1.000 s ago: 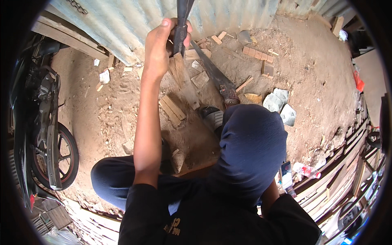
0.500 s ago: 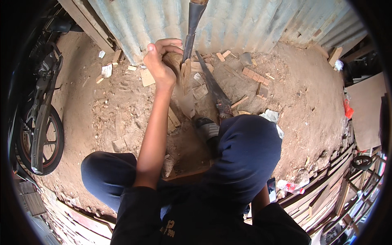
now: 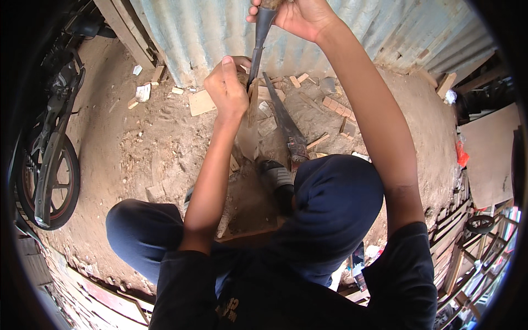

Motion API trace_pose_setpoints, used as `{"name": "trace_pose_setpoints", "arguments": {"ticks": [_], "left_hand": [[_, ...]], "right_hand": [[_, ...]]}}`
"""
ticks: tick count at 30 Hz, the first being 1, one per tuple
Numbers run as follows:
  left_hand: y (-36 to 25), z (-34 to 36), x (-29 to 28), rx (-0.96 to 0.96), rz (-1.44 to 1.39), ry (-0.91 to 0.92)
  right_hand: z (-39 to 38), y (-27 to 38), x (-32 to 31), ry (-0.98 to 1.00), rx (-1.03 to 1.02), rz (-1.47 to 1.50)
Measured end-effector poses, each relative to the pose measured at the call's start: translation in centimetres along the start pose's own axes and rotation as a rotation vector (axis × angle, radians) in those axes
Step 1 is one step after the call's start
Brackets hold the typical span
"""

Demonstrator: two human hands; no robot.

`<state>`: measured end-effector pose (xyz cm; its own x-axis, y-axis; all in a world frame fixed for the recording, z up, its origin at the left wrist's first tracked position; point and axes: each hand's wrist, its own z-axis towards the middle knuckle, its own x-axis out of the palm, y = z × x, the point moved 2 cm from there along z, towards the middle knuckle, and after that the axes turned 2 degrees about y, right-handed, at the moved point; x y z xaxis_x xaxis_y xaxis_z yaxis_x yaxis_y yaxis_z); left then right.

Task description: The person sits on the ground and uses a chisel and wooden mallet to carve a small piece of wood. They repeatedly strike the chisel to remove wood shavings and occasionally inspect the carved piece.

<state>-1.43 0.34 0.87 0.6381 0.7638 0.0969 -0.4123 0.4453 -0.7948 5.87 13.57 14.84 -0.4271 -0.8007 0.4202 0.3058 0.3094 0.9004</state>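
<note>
A long tool (image 3: 259, 50) with a dark metal shaft stands almost upright in front of me. Its flared socket meets a brown wooden end at the top edge of the view. My right hand (image 3: 303, 17) is closed round that top end, fingertips showing on its far left side. Lower down, my left hand (image 3: 228, 88) is curled against the shaft, thumb up, its fingertips partly hidden. Below the shaft is a split piece of wood (image 3: 253, 104) and a pale, dusty, blade-like surface (image 3: 248, 142). Beside it a dark tapered piece (image 3: 284, 118) slants toward my shoe (image 3: 276, 173).
A corrugated metal wall (image 3: 214, 38) rises just beyond the tool. Wood offcuts (image 3: 338, 108) litter the dirt floor. A motorcycle (image 3: 52, 165) stands at the left; at the right are a board (image 3: 489, 148) and stacked slats (image 3: 448, 236). A phone-like object (image 3: 358, 264) lies by my right thigh.
My right hand has come up from beside my right thigh and taken hold of the tool's top end. My left hand has shifted slightly right, its fingers more curled.
</note>
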Motion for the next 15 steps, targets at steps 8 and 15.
{"name": "trace_pose_setpoints", "arguments": {"ticks": [8, 15], "left_hand": [[1.0, 0.8, -1.0, -0.182, 0.170, 0.161], [3.2, 2.4, -1.3, -0.310, -0.041, 0.205]], "right_hand": [[2.4, -2.5, -1.0, 0.117, -0.007, 0.111], [0.8, -2.8, 0.2, 0.066, -0.143, 0.136]]}}
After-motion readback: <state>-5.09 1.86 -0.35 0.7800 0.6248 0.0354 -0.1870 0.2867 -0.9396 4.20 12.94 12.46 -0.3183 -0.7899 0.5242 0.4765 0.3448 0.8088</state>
